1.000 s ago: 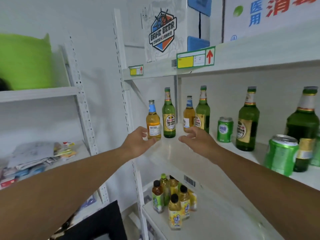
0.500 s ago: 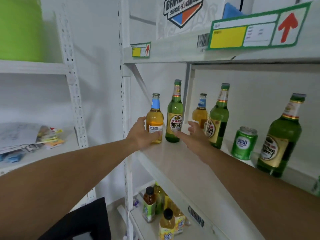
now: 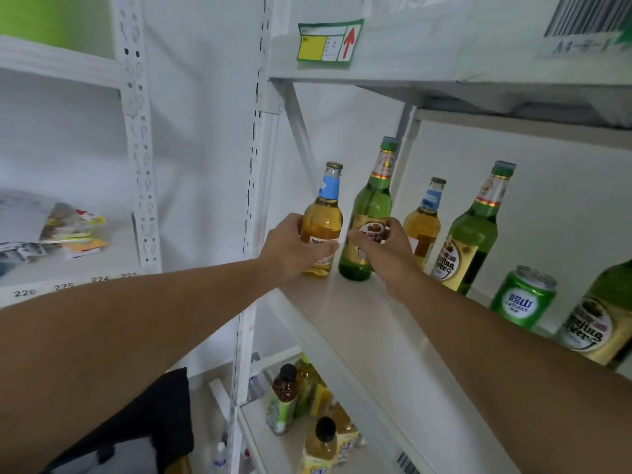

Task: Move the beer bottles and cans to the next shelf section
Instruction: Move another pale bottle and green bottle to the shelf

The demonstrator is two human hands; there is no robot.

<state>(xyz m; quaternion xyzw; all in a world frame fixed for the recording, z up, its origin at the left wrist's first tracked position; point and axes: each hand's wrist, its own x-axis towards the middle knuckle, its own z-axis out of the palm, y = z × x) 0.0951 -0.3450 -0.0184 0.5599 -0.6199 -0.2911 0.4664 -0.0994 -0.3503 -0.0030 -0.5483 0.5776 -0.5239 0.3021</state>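
On the white shelf (image 3: 359, 323) stand several beer bottles and a can. My left hand (image 3: 290, 249) is wrapped around the lower body of an amber bottle with a blue neck label (image 3: 323, 217) at the shelf's left end. My right hand (image 3: 384, 249) grips the green bottle (image 3: 371, 206) beside it, fingers over its gold label. Behind my right hand stands a second amber bottle (image 3: 424, 222). Further right are a green bottle (image 3: 473, 234), a green can (image 3: 523, 297) and another green bottle (image 3: 602, 319) at the frame edge.
White perforated uprights (image 3: 254, 165) separate this section from the left shelf section (image 3: 68, 278), which holds papers and packets (image 3: 68, 227). An upper shelf with a yellow-green tag (image 3: 328, 41) hangs overhead. Below, a lower shelf carries yellow drink bottles (image 3: 318, 443). A dark object (image 3: 143, 422) lies low left.
The view has closed in on the shelf. My left hand has tightened around the amber bottle, and my right hand moved left from the second amber bottle onto the green bottle.
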